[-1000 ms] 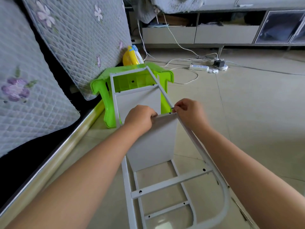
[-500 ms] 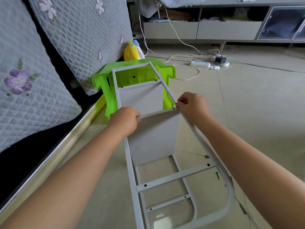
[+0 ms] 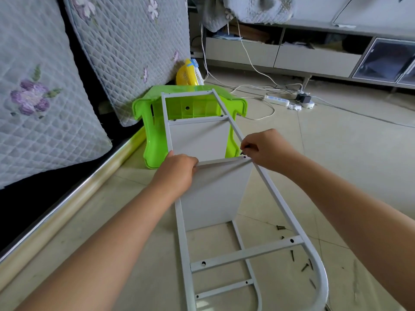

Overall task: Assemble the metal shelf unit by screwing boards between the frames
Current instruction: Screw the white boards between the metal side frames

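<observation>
The left hand (image 3: 177, 170) grips the near board's (image 3: 215, 194) top edge, between the white frames (image 3: 272, 194) lying on the floor. The right hand (image 3: 265, 149) pinches what looks like a dark screw (image 3: 245, 147) at the frame rail. Loose screws (image 3: 299, 258) lie further right.

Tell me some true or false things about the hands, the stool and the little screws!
1. The left hand grips the top edge of the white board. True.
2. The stool is red. False: it is green.
3. Loose screws lie on the floor. True.
4. The right hand rests flat on the floor. False: it pinches a dark screw at the metal frame.
</observation>
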### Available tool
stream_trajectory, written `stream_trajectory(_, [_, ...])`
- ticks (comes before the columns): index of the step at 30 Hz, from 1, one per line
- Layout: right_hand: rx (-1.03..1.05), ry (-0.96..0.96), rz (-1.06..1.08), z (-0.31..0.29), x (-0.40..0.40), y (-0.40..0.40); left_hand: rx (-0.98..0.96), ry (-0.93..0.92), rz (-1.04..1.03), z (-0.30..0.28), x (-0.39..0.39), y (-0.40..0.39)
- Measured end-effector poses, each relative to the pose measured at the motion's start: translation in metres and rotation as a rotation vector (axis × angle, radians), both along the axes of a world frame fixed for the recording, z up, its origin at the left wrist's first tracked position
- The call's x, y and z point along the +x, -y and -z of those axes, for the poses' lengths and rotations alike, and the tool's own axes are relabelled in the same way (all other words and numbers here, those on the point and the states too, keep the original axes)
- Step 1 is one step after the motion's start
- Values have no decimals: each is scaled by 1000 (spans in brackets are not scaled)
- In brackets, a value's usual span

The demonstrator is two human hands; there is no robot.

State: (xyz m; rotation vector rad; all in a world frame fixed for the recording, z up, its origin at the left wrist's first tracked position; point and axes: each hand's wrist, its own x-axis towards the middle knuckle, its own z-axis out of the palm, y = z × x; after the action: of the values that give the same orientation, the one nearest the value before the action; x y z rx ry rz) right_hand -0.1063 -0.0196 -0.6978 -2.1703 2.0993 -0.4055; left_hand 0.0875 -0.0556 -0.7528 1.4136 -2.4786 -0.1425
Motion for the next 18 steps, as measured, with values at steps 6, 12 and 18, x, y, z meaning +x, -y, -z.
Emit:
stream_trajectory(6, [97,-87,-38,-6,-2,5,14,50,-42,3,-1,7])
stream_trajectory(12, [117,-172,-36,-10,-6,9,32,48,-42,3,-1,7])
stream_trajectory(18, [203,-302,-91,-12,1,15,5,163,-73,2,-5,10])
